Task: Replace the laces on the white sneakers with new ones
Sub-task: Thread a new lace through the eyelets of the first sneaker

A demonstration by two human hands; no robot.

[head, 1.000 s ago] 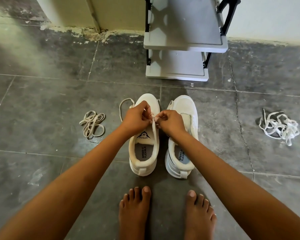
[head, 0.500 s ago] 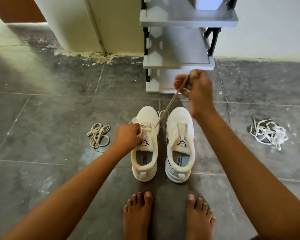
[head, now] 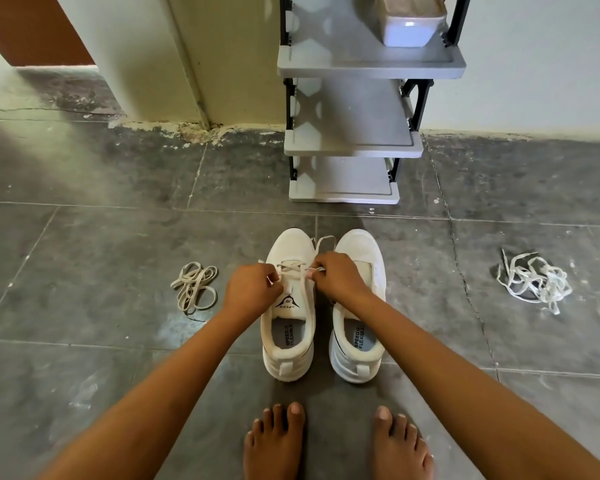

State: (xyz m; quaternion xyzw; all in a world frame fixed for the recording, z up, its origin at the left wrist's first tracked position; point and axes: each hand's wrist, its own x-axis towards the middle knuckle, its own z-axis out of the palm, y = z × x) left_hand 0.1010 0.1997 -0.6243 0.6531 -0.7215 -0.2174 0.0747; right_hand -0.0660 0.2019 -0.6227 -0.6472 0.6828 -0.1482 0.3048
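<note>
Over left sneaker [head: 289, 244], left hand [head: 252, 289] and right hand [head: 338, 277] on lace [head: 292, 267].

Two sneakers stand side by side on the floor [head: 84, 237], toes toward the wall: the left sneaker [head: 293, 348] just beside the right sneaker [head: 361, 244]. A lace [head: 291, 266] crosses the left sneaker's front. The left hand [head: 253, 289] pinches it at that shoe's left side, the right hand [head: 338, 275] at its right side. A bundle of laces [head: 194, 287] lies left of the pair, and a tangle of laces [head: 534, 280] lies well apart on the right. Behind the shoes a shelf rack [head: 354, 147] stands against the wall, a box [head: 409, 26] on its top shelf. The person's feet [head: 274, 441] stand before the heels.
</note>
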